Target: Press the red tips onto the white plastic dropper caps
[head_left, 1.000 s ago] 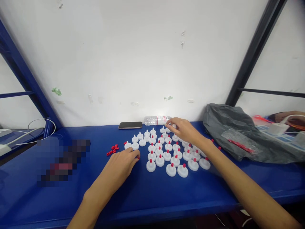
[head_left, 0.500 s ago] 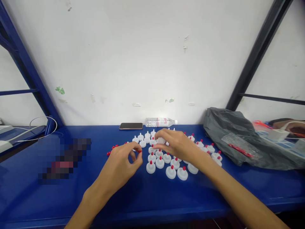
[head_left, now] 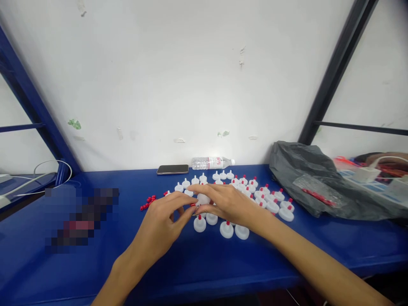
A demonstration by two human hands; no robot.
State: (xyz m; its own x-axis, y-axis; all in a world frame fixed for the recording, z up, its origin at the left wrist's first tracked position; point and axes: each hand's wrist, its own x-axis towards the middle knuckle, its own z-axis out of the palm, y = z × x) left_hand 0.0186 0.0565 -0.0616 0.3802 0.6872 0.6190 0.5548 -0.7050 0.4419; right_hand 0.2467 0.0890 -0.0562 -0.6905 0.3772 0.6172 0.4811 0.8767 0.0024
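Observation:
My left hand pinches a small red cap between thumb and fingertips. Close against it, my right hand grips a white nozzle lid, a round base whose spout points toward the left hand. The fingertips of both hands meet, so the exact contact between cap and spout is partly hidden. Around and beneath the hands stand several white nozzle lids with red tips. Behind them are several lids with bare white spouts. Loose red caps lie in a small heap to the left.
A phone and a clear plastic bottle lie along the wall. On the right, a grey plastic bag carries a clear packet of red pieces. A blurred-out dark object rests at left on the blue table.
My right hand has moved left and slightly down with the white lid, up against my left hand. The red cap and lid are now together. The view has shifted slightly.

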